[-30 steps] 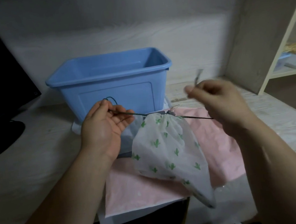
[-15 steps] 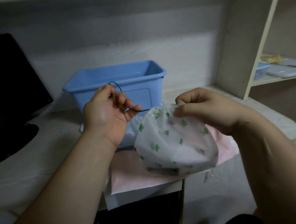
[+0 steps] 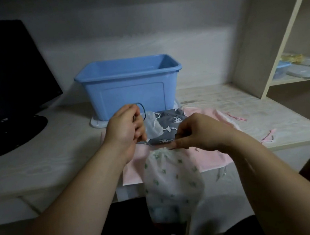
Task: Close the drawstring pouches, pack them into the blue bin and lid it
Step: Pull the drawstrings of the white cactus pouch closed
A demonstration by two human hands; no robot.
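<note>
A white drawstring pouch [image 3: 173, 178] with green cactus prints hangs below my hands in front of the desk edge, its mouth gathered. My left hand [image 3: 126, 128] grips the dark drawstring, a loop of it sticking up above the fist. My right hand [image 3: 196, 132] pinches the cord at the pouch's mouth. Behind them the open blue bin [image 3: 129, 85] stands on the desk, on a white lid [image 3: 96, 122]. A grey patterned pouch [image 3: 170, 123], a small white mesh pouch [image 3: 152, 126] and pink pouches [image 3: 205, 115] lie in front of the bin.
A black monitor [image 3: 6, 75] stands at the left on the desk. A shelf unit [image 3: 284, 50] at the right holds clear containers. The desk [image 3: 57, 146] runs left and right of the pouches.
The cactus pouch has dropped lower, now hanging below the desk edge. My right hand left its top fold and pinches the cord; my left hand came down and nearer.
</note>
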